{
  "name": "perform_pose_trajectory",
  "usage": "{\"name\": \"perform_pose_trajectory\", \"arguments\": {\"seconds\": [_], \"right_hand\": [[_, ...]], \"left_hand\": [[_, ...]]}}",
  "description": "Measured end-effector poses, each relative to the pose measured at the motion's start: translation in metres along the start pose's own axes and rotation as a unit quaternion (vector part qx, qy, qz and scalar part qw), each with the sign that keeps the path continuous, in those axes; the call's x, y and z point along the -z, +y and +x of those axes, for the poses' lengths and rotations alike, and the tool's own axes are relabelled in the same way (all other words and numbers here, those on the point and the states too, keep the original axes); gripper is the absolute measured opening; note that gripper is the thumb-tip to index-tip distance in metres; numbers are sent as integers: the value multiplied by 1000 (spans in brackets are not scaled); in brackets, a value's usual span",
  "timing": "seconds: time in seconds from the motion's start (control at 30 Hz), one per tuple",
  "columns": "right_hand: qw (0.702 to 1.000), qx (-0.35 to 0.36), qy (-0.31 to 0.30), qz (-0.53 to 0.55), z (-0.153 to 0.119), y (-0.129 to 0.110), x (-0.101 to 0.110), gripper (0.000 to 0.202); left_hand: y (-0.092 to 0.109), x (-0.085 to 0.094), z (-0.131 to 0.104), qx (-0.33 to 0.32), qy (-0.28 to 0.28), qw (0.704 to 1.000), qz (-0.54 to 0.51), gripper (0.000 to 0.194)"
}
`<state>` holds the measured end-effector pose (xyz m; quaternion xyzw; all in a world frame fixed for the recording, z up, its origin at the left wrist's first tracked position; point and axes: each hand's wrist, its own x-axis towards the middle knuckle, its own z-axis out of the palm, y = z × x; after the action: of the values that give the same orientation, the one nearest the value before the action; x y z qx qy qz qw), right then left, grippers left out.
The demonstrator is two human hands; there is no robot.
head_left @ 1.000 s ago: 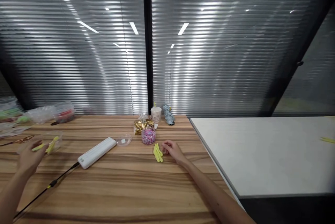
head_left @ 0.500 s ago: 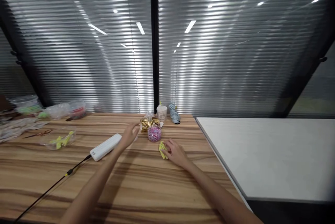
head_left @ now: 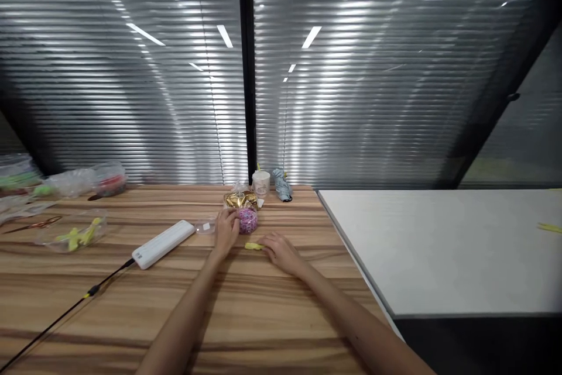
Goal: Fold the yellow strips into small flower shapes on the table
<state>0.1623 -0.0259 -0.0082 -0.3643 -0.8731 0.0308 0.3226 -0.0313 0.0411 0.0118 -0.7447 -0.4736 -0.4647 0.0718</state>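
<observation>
The right hand (head_left: 283, 253) is pinching the right end of the yellow bundle (head_left: 253, 246), which is lying on the worktop (head_left: 263, 310)! The left hand (head_left: 226, 234), fingers half-curled, is touching the purple tub's (head_left: 248, 221) left side; whether it's gripping, I'm not able to tell.

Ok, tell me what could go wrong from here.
The left hand is right beside the pink-filled tub, so a bump might tip it and spill its contents. The small yellow bundle is at the fingertips of the right hand, so it could slip loose.
</observation>
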Motion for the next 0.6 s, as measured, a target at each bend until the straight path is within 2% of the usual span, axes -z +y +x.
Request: {"name": "perform_pose_trajectory", "arguments": {"seconds": [0.13, 0.27, 0.43, 0.6], "right_hand": [[1000, -10, -2, -19, 0, -1, -1, 28], [999, -20, -4, -46, -1, -1, -3, 32], [999, -34, 16, -39, 0, -4, -2, 27], [998, -52, 34, -28, 0, -11, 4, 20]], "left_hand": [[8, 9, -1, -45, -58, 997, 9, 23], [11, 10, -1, -48, -53, 997, 4, 21], [12, 7, 0, -67, -101, 993, 7, 28], [15, 8, 1, -40, -100, 994, 23, 36]]}}
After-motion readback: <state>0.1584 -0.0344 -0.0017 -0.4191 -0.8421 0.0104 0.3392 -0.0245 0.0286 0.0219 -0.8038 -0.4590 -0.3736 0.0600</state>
